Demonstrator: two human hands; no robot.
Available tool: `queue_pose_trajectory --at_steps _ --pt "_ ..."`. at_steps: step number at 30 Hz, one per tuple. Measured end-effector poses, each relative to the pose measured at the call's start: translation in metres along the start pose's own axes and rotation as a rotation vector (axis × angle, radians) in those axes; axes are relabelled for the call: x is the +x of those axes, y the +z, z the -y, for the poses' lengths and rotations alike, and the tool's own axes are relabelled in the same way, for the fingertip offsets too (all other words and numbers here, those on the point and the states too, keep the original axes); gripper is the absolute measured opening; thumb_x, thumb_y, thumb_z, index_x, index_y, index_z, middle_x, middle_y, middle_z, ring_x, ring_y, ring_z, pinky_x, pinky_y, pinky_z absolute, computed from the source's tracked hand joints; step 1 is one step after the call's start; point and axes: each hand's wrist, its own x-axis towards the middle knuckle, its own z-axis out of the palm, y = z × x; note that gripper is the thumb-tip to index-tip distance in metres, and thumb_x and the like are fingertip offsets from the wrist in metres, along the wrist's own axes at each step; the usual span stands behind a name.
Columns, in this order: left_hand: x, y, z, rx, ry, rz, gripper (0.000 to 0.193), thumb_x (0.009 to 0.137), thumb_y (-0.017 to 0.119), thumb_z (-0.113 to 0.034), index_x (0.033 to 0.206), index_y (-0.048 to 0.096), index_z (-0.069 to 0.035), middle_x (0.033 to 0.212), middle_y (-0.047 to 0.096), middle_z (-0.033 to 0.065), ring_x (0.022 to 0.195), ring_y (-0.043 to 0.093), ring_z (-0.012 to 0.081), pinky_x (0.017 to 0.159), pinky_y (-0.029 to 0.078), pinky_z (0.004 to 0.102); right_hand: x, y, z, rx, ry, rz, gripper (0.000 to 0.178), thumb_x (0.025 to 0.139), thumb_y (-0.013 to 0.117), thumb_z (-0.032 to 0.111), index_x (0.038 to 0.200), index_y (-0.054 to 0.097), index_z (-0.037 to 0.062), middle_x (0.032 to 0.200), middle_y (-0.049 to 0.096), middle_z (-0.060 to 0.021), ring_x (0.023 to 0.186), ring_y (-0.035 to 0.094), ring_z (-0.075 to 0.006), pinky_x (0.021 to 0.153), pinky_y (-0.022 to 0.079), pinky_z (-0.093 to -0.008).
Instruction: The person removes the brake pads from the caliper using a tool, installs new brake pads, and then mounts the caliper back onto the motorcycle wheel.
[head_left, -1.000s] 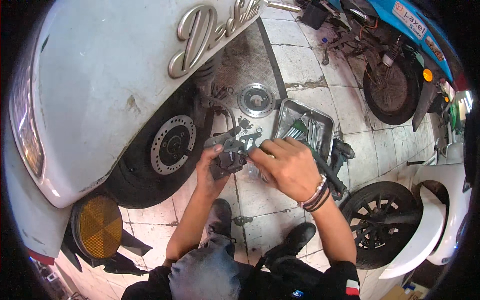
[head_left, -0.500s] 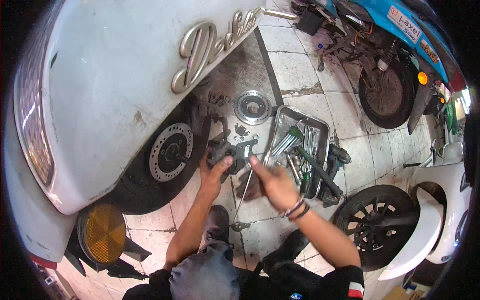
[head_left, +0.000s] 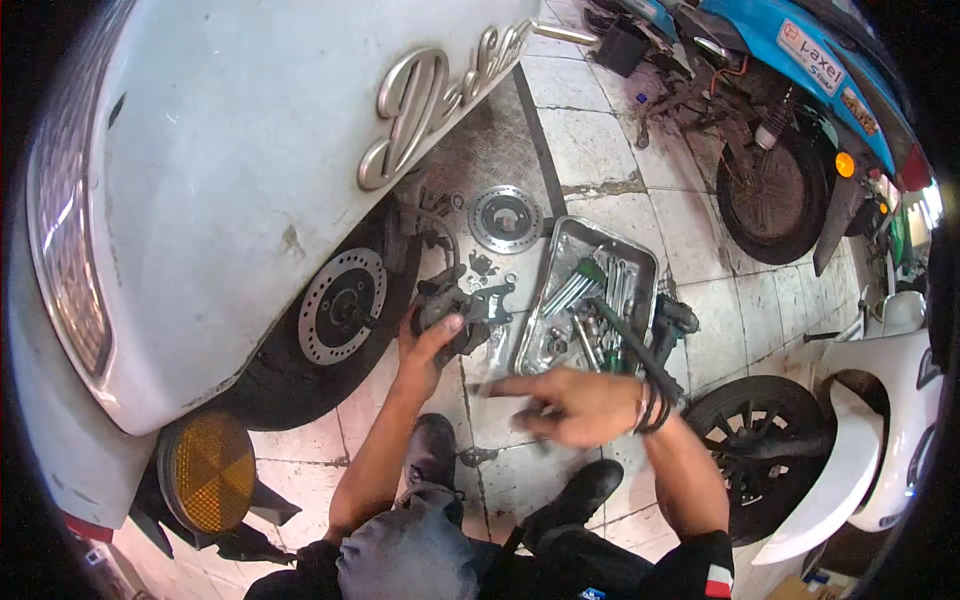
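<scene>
The left hand (head_left: pixel 430 350) is gripping a dark grey, blocky metal brake caliper (head_left: pixel 450 308), its thumb pressing on the near side and its fingers mostly hiding behind. The caliper is sitting ahead and to the left of the right hand (head_left: pixel 575 408), well apart from it; with its flat dark metal bracket (head_left: pixel 495 300) jutting rightward, its longer axis is running roughly left to right. Of the 2 hands, only the left is touching it. The blurred right hand is extending 1 index finger leftward, the others loosely curling, with nothing visibly pinched, just nearside of the silver rectangular metal tray (head_left: pixel 574 248).
</scene>
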Motion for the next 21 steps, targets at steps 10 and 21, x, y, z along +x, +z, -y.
queue_pose_trajectory --at_steps 10,21 --pt "-0.001 -0.024 0.027 -0.059 0.093 -0.073 0.084 0.093 0.073 -0.042 0.152 0.031 0.001 0.141 0.05 0.0167 0.128 0.054 0.0288 0.111 0.045 0.0436 0.007 0.0 0.023 0.398 -0.094 -0.285 0.073 0.09 0.058 0.007 0.158 0.031 0.0014 0.079 0.071 -0.0126 0.066 0.066 -0.0238 0.066 0.055 -0.0365" --pt "0.009 -0.038 0.033 0.064 0.145 -0.064 0.078 0.095 0.067 -0.041 0.151 0.033 0.002 0.142 0.05 0.0179 0.128 0.054 0.0261 0.109 0.045 0.0407 0.004 -0.01 -0.043 -0.526 0.386 -0.212 0.068 0.089 0.062 0.008 0.152 0.038 -0.0018 0.087 0.073 -0.0195 0.076 0.072 -0.0316 0.069 0.054 -0.0442"
